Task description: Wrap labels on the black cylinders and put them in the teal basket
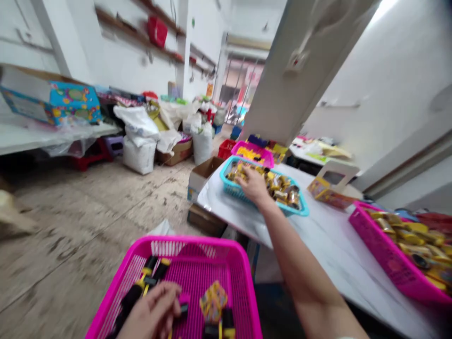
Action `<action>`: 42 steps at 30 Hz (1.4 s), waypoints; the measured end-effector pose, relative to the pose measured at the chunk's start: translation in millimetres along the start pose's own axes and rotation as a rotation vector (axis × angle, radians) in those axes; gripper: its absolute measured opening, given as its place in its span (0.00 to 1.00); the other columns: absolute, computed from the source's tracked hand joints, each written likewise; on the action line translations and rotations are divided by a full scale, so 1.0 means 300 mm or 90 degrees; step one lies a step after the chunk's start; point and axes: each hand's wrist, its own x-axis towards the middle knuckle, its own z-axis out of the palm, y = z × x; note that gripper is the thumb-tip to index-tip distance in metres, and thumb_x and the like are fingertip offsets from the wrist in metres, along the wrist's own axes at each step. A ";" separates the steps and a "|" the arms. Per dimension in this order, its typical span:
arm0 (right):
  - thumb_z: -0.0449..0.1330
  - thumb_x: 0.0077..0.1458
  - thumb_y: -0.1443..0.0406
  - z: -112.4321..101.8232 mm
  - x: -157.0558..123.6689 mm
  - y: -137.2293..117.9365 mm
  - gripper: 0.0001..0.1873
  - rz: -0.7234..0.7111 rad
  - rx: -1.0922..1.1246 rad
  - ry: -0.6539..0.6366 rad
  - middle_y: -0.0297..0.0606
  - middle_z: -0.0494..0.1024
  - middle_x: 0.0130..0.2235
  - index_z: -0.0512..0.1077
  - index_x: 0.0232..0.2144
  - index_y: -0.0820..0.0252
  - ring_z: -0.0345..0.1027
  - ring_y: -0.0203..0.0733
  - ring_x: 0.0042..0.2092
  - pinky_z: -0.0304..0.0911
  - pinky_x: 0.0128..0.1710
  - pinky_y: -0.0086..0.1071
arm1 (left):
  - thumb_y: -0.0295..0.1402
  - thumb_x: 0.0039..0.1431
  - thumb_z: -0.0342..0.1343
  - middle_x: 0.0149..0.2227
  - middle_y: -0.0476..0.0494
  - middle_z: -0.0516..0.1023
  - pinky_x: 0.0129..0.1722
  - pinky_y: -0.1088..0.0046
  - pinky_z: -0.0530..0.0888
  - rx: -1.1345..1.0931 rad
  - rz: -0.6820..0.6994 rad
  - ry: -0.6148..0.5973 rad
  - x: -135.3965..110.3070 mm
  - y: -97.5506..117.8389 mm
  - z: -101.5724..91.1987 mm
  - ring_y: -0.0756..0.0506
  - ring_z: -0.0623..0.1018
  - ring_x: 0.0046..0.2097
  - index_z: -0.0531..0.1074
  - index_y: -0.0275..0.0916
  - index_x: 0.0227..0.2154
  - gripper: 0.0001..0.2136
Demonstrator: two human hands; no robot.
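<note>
Gold-foil packets (280, 188) are heaped in a teal plastic basket (233, 186) on the white surface (328, 235). The right hand (254, 186) is held palm-down over them, its fingers loosely spread and resting on the pile; whether a packet is gripped cannot be told, as the fingers hide it. The arm is stretched forward from the lower right, nearly straight. Such packets are judged light, small and slick, best taken singly by pinching an edge between the fingertips. The left hand (151, 313) is low in the view, curled inside a magenta plastic basket (197, 249), its fingers bent closely beside a small black piece (182, 310); a hold on it cannot be confirmed. Black tubes banded in yellow (141, 278) lie in that basket, judged stiff and light, and best grasped around the barrel. A patterned yellow card (213, 301) is seen near them. A second magenta basket (384, 254) of gold packets stands at the right of the surface.
</note>
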 end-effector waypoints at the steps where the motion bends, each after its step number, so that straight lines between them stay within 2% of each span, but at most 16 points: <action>1: 0.58 0.56 0.62 -0.011 -0.072 -0.006 0.24 -0.042 0.049 0.040 0.50 0.71 0.54 0.67 0.55 0.63 0.66 0.50 0.53 0.61 0.52 0.42 | 0.51 0.45 0.63 0.24 0.48 0.73 0.20 0.78 0.61 -0.004 0.016 0.014 -0.030 0.026 -0.015 0.53 0.66 0.22 0.73 0.37 0.32 0.21; 3: 0.59 0.56 0.61 -0.034 -0.236 -0.020 0.21 -0.098 0.156 0.064 0.45 0.73 0.52 0.70 0.52 0.60 0.70 0.43 0.44 0.66 0.44 0.38 | 0.47 0.47 0.63 0.25 0.49 0.73 0.21 0.79 0.63 -0.024 0.043 0.035 -0.059 0.067 -0.051 0.53 0.68 0.23 0.73 0.36 0.34 0.18; 5: 0.58 0.59 0.60 -0.051 -0.406 -0.042 0.15 -0.109 0.215 0.012 0.41 0.76 0.44 0.73 0.46 0.60 0.70 0.38 0.39 0.65 0.40 0.33 | 0.42 0.49 0.64 0.25 0.50 0.73 0.22 0.81 0.63 -0.032 0.059 0.061 -0.051 0.081 -0.081 0.55 0.68 0.23 0.73 0.36 0.33 0.15; 8: 0.58 0.58 0.62 -0.052 -0.651 -0.087 0.07 -0.157 0.248 -0.255 0.34 0.77 0.32 0.75 0.35 0.58 0.69 0.36 0.33 0.63 0.35 0.30 | 0.38 0.52 0.62 0.27 0.49 0.74 0.22 0.82 0.64 -0.020 0.056 0.031 -0.030 0.060 -0.086 0.55 0.69 0.24 0.73 0.35 0.35 0.12; 10: 0.59 0.56 0.65 -0.028 -0.781 -0.110 0.04 -0.209 0.202 -0.441 0.35 0.76 0.31 0.75 0.32 0.57 0.69 0.38 0.33 0.62 0.33 0.29 | 0.38 0.54 0.61 0.27 0.49 0.74 0.22 0.81 0.63 -0.001 0.048 -0.014 -0.028 0.038 -0.059 0.55 0.69 0.24 0.72 0.35 0.35 0.11; 11: 0.60 0.54 0.66 -0.010 -0.828 -0.117 0.03 -0.230 0.156 -0.505 0.37 0.76 0.33 0.74 0.31 0.58 0.69 0.39 0.34 0.62 0.33 0.29 | 0.38 0.54 0.60 0.27 0.49 0.74 0.22 0.81 0.63 0.014 0.046 -0.040 -0.029 0.027 -0.041 0.55 0.68 0.24 0.72 0.35 0.35 0.11; 13: 0.60 0.53 0.67 0.026 -0.881 -0.123 0.03 -0.243 0.049 -0.569 0.40 0.75 0.35 0.73 0.32 0.59 0.70 0.42 0.36 0.61 0.32 0.30 | 0.39 0.55 0.60 0.27 0.48 0.75 0.23 0.81 0.64 0.054 0.050 -0.088 -0.031 0.006 -0.005 0.55 0.68 0.24 0.72 0.35 0.36 0.12; 16: 0.59 0.55 0.64 0.071 -0.885 -0.130 0.06 -0.211 -0.061 -0.566 0.44 0.75 0.37 0.72 0.36 0.60 0.70 0.45 0.37 0.61 0.32 0.31 | 0.40 0.55 0.59 0.28 0.48 0.76 0.24 0.80 0.65 0.114 0.067 -0.121 -0.029 -0.021 0.027 0.55 0.69 0.24 0.72 0.36 0.36 0.12; 20: 0.58 0.55 0.65 0.143 -0.855 -0.168 0.13 -0.199 -0.104 -0.552 0.49 0.74 0.42 0.70 0.44 0.62 0.71 0.49 0.39 0.62 0.32 0.33 | 0.41 0.56 0.58 0.28 0.47 0.76 0.24 0.79 0.65 0.161 0.088 -0.104 -0.025 -0.045 0.019 0.54 0.69 0.24 0.71 0.35 0.37 0.13; 24: 0.54 0.58 0.68 0.216 -0.828 -0.195 0.09 -0.239 -0.075 -0.592 0.46 0.74 0.40 0.74 0.38 0.60 0.71 0.46 0.37 0.61 0.31 0.31 | 0.42 0.56 0.58 0.28 0.47 0.76 0.24 0.79 0.65 0.177 0.106 -0.067 -0.015 -0.054 -0.011 0.54 0.68 0.24 0.71 0.35 0.36 0.14; 28: 0.56 0.56 0.65 0.221 -0.795 -0.169 0.07 -0.250 -0.037 -0.579 0.42 0.75 0.39 0.74 0.35 0.58 0.71 0.43 0.37 0.58 0.30 0.29 | 0.42 0.56 0.57 0.28 0.46 0.76 0.23 0.79 0.65 0.172 0.109 -0.047 -0.003 -0.056 -0.024 0.54 0.69 0.24 0.71 0.35 0.37 0.14; 31: 0.56 0.56 0.66 0.200 -0.777 -0.142 0.06 -0.201 0.018 -0.532 0.39 0.76 0.36 0.72 0.35 0.58 0.71 0.41 0.36 0.56 0.30 0.28 | 0.41 0.56 0.58 0.27 0.47 0.75 0.22 0.79 0.65 0.165 0.099 -0.043 0.002 -0.058 -0.016 0.54 0.69 0.24 0.70 0.35 0.36 0.14; 33: 0.56 0.54 0.68 0.188 -0.772 -0.131 0.06 -0.142 0.062 -0.511 0.38 0.77 0.32 0.71 0.36 0.59 0.70 0.40 0.33 0.56 0.29 0.28 | 0.41 0.55 0.58 0.27 0.47 0.75 0.22 0.78 0.66 0.161 0.093 -0.047 0.003 -0.057 -0.006 0.54 0.70 0.23 0.70 0.35 0.37 0.14; 35: 0.56 0.52 0.71 0.177 -0.774 -0.129 0.12 -0.094 0.143 -0.492 0.35 0.77 0.29 0.69 0.41 0.60 0.70 0.39 0.31 0.56 0.29 0.28 | 0.40 0.54 0.59 0.27 0.47 0.75 0.21 0.78 0.66 0.159 0.089 -0.050 0.001 -0.054 0.004 0.54 0.70 0.22 0.70 0.35 0.37 0.14; 38: 0.56 0.50 0.72 0.153 -0.785 -0.146 0.21 -0.046 0.347 -0.468 0.30 0.76 0.29 0.64 0.48 0.58 0.69 0.36 0.30 0.59 0.31 0.27 | 0.38 0.53 0.60 0.28 0.48 0.74 0.22 0.79 0.66 0.169 0.092 -0.034 -0.004 -0.047 0.018 0.54 0.70 0.24 0.70 0.35 0.37 0.13; 42: 0.61 0.49 0.67 0.115 -0.816 -0.207 0.24 0.065 0.610 -0.467 0.28 0.75 0.28 0.63 0.50 0.55 0.70 0.35 0.29 0.63 0.30 0.28 | 0.37 0.51 0.62 0.30 0.47 0.74 0.22 0.81 0.66 0.183 0.124 -0.023 -0.012 -0.037 0.032 0.53 0.71 0.27 0.71 0.35 0.35 0.13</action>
